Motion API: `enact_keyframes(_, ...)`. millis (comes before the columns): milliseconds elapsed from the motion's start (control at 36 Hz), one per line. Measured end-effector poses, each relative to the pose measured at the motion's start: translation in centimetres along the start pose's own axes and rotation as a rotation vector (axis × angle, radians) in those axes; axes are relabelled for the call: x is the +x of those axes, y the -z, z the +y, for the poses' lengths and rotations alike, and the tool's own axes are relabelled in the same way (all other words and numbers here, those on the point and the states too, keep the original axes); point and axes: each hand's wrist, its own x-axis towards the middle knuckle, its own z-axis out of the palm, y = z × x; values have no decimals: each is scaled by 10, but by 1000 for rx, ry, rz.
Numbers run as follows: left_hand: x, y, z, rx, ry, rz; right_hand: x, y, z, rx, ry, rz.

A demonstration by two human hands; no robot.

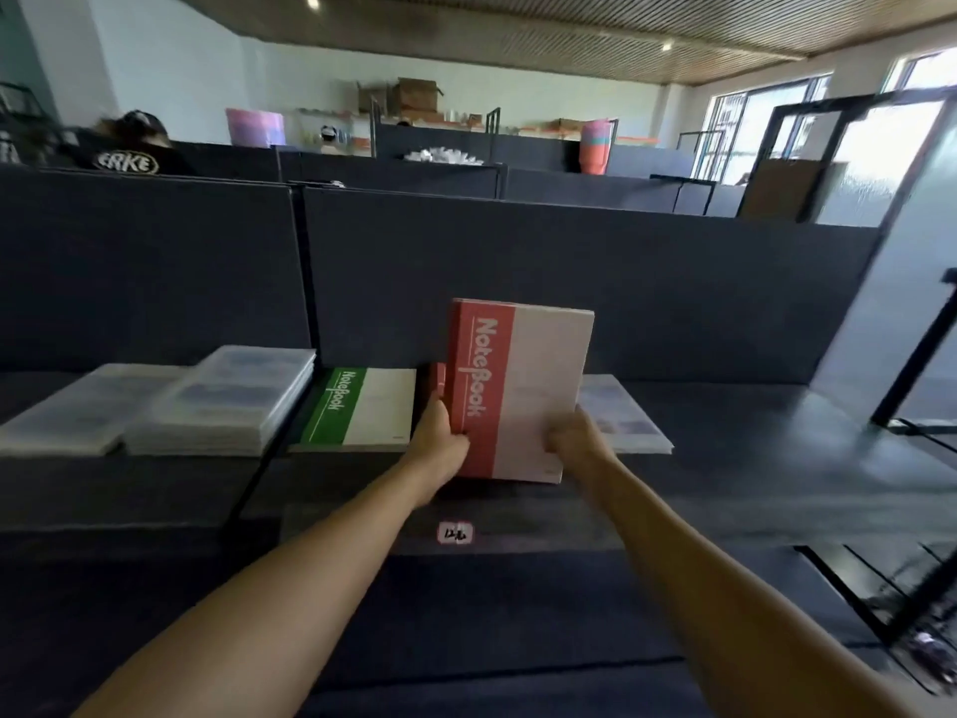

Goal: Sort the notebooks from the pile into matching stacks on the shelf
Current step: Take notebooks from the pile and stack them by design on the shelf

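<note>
I hold a stack of red-and-white notebooks (518, 386) tilted up on its lower edge above the dark shelf (751, 448). My left hand (440, 432) grips the red spine side, my right hand (572, 440) grips the lower right corner. More red covers (440, 378) show just behind my left hand. A green-and-white notebook stack (362, 406) lies flat on the shelf to the left. Pale plastic-wrapped notebook stacks (222, 401) sit further left, one more pale stack (621, 422) lies behind my right hand.
A dark partition wall (569, 282) backs the shelf. A white price label (454, 532) is stuck on the shelf's front lip. A black metal frame (911, 365) stands at the right. A person in a dark shirt (129, 147) sits beyond the partition, far left.
</note>
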Motion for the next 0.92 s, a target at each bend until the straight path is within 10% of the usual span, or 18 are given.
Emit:
enact_keyframes(278, 48, 21, 38, -162, 312, 16, 38, 15, -44, 38, -38, 35)
enact_keyframes(917, 105, 26, -23, 358, 184, -2, 78, -42, -20, -581, -44, 98)
